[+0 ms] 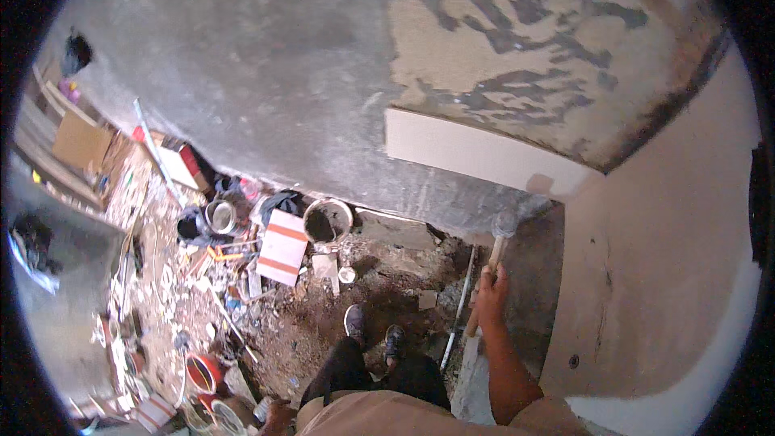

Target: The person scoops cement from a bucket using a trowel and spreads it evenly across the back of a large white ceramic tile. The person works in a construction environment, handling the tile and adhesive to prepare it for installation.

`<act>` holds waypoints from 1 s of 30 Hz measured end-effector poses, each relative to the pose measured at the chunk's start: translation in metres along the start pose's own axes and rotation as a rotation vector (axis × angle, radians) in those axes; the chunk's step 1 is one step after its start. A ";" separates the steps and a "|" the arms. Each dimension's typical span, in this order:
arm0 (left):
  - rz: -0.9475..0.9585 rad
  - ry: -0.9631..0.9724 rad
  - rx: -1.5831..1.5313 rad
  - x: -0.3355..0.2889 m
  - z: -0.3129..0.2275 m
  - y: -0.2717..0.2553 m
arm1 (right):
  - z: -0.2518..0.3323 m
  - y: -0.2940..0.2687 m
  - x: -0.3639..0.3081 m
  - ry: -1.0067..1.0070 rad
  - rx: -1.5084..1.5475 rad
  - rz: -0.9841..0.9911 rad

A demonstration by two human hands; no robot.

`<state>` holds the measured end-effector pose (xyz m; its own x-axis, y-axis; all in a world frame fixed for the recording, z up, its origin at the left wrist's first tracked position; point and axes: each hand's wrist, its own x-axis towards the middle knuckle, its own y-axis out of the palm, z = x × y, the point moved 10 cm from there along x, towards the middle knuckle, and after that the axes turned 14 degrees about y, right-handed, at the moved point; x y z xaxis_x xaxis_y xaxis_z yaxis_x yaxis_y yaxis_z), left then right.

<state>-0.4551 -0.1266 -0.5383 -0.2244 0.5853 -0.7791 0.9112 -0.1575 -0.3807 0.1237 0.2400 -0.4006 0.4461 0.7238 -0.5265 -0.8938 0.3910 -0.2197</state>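
Note:
My right hand [489, 297] is closed around the wooden handle of a mallet [500, 244], reaching forward on the right. The mallet's pale grey head is at the foot of the grey wall, below a white tile strip [476, 145]; whether it touches the wall I cannot tell. Above that strip, the wall carries patchy beige adhesive [517, 40]. My left hand [278, 417] hangs low at the bottom edge, beside my leg and near several buckets. Its fingers are too unclear to read.
A bucket of dark mix [328, 221] stands by the wall beside a striped tile box [282, 247]. Rubble and scraps [178, 299] cover the floor on the left, with an orange bucket [203, 373]. A long pale pipe [458, 311] lies right of my feet. Large beige panels cover the right wall [638, 274].

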 end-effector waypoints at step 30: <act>-0.405 -0.373 0.160 -0.056 0.059 -0.015 | -0.376 0.550 -0.173 0.225 -1.229 0.883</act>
<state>-0.4766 -0.2039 -0.5189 -0.6781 0.3082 -0.6672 0.6697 -0.1149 -0.7337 -0.4630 0.1162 -0.7396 -0.1477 0.3225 -0.9350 -0.3965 -0.8854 -0.2427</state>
